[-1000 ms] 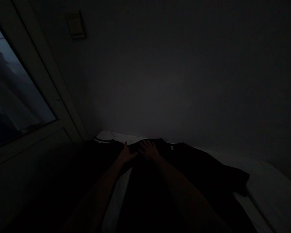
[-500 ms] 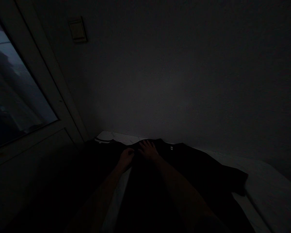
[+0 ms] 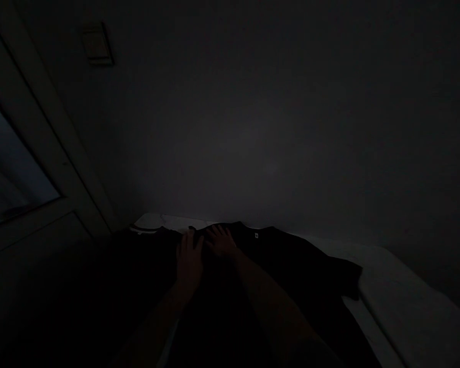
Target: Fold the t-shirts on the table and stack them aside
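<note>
Black T-shirt [image 3: 291, 260] lies spread on a white surface [image 3: 406, 291], its far edge near the wall [image 3: 253, 128]. Left hand [image 3: 189, 260] and right hand [image 3: 221, 241] rest open, flat on the cloth, neither clenched nor grasping.

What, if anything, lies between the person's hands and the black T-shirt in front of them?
Nothing visible does: the left hand and the right hand both rest directly on the black T-shirt, though the dim light hides some detail.

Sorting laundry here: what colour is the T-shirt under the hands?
Black short-sleeved T-shirt, clearest in the head view.
</note>
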Demonstrator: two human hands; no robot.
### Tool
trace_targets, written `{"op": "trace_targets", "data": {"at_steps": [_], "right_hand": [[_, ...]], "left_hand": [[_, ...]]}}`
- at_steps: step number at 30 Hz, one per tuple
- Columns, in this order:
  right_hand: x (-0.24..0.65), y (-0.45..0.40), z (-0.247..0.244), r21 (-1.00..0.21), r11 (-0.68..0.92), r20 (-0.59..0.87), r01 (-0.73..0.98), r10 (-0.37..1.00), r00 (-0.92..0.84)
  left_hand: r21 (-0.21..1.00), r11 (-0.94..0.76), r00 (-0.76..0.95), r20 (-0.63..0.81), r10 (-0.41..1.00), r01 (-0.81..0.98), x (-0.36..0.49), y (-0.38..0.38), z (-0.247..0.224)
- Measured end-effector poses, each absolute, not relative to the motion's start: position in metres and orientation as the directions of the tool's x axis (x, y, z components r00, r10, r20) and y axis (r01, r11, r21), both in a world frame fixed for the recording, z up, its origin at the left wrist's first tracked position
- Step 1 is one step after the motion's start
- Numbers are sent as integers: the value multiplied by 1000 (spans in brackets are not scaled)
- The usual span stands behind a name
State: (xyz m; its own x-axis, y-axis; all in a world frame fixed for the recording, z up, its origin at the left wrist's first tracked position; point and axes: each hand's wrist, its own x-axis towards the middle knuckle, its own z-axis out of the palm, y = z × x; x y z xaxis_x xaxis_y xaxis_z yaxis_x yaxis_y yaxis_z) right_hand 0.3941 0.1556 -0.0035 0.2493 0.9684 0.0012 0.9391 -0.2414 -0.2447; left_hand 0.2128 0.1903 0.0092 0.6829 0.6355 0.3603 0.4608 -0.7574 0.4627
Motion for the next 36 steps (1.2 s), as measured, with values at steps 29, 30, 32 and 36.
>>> {"op": "trace_targets", "data": {"at_steps": [29, 30, 32, 36], "right_hand": [[510, -124, -2, -17, -714, 23, 700, 700, 714], [510, -116, 7, -16, -690, 62, 723, 721, 690], [511, -99, 21, -32, -618, 121, 785, 778, 617], [522, -70, 24, -99, -593, 32, 799, 801, 598]], "left_hand": [[-8, -923, 917, 118, 381, 385, 241, 125, 10], [-19, -933, 924, 151, 352, 359, 256, 124, 18], [-22, -953, 938, 187, 292, 301, 291, 126, 29], [1, -932, 922, 140, 360, 363, 343, 139, 24]]}}
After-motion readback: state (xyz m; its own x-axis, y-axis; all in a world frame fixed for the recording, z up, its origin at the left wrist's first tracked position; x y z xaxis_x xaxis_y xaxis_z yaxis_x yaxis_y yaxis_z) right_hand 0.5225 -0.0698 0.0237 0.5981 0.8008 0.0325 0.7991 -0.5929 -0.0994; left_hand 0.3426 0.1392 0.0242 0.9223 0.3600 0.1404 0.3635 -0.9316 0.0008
